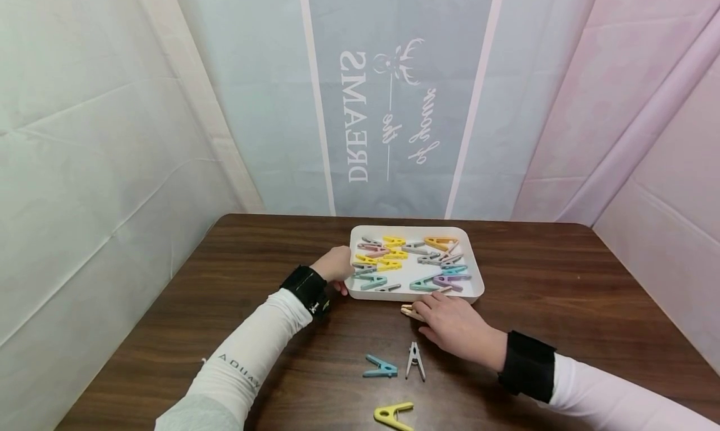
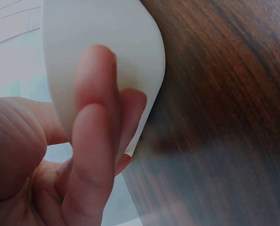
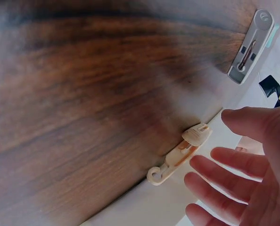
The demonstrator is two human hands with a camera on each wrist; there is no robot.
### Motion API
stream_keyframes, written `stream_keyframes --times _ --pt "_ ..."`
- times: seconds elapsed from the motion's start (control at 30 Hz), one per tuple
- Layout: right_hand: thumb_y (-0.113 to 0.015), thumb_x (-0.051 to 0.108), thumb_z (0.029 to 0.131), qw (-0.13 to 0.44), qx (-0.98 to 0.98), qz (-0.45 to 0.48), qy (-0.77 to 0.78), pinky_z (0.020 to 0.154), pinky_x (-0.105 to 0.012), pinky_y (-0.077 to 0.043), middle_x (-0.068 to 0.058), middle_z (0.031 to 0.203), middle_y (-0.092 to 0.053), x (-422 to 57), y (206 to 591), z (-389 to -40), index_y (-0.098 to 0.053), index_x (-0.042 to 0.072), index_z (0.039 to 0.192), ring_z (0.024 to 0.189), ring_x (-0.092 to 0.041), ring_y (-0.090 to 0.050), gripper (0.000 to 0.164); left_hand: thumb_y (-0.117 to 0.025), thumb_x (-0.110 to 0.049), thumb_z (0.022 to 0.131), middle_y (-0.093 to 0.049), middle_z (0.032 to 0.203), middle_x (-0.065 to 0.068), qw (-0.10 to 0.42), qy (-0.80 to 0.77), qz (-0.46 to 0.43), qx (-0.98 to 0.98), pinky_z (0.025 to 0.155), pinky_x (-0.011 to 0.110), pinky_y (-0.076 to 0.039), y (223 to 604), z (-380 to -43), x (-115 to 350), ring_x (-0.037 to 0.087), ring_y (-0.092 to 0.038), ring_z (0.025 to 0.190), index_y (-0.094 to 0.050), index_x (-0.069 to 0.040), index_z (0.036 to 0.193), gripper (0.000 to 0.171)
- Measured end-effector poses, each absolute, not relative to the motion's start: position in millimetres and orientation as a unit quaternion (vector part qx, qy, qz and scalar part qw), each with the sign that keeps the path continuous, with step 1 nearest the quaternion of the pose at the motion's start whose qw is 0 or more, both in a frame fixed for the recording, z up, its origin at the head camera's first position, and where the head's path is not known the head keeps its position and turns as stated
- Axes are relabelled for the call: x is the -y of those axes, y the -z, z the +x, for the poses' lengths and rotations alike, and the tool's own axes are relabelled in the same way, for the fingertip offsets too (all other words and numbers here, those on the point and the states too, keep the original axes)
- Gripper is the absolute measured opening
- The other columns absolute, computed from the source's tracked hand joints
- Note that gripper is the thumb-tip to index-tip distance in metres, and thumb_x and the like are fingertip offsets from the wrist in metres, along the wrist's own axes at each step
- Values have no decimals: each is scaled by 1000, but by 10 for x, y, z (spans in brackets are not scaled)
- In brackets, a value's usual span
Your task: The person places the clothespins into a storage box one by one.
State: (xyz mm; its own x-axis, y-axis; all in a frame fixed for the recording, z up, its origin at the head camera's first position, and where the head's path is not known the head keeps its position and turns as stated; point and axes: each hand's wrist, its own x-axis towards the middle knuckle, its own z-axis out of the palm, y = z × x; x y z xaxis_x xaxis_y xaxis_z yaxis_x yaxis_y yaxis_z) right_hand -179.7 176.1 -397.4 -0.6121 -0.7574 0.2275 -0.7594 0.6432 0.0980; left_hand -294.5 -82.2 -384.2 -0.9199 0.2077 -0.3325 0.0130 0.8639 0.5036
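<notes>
A white tray [image 1: 416,297] near the far side of the table holds several clothespins in yellow, grey, teal, purple, pink and orange. My left hand [image 1: 335,265] grips the tray's left side; in the left wrist view its fingers [image 2: 97,75] lie along the outer wall, the thumb at the rim. Just in front of the tray lies a cream clothespin [image 3: 180,155]. Beside it is my right hand [image 1: 455,328], whose fingers are spread apart with nothing held in the right wrist view. Nearer me lie a grey clothespin [image 1: 415,360], a blue clothespin [image 1: 381,366] and a yellow clothespin [image 1: 394,415].
The dark wood-grain table [image 1: 270,356] extends to both sides of the tray. A printed curtain [image 1: 394,106] hangs behind its far edge, with pale fabric walls [image 1: 101,137] at the left and right. Black bands [image 1: 527,365] wrap both wrists.
</notes>
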Motion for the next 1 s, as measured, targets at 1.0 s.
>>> stream_keyframes --times 1.0 --pt "-80 15 78 75 926 370 -25 57 -32 -46 -3 83 -57 -1746 4012 -1820 -61 9 90 75 -18 -59 24 -52 1 96 -59 80 16 195 -264 61 -943 44 29 -51 3839 -2942 827 20 -62 45 -50 10 125 30"
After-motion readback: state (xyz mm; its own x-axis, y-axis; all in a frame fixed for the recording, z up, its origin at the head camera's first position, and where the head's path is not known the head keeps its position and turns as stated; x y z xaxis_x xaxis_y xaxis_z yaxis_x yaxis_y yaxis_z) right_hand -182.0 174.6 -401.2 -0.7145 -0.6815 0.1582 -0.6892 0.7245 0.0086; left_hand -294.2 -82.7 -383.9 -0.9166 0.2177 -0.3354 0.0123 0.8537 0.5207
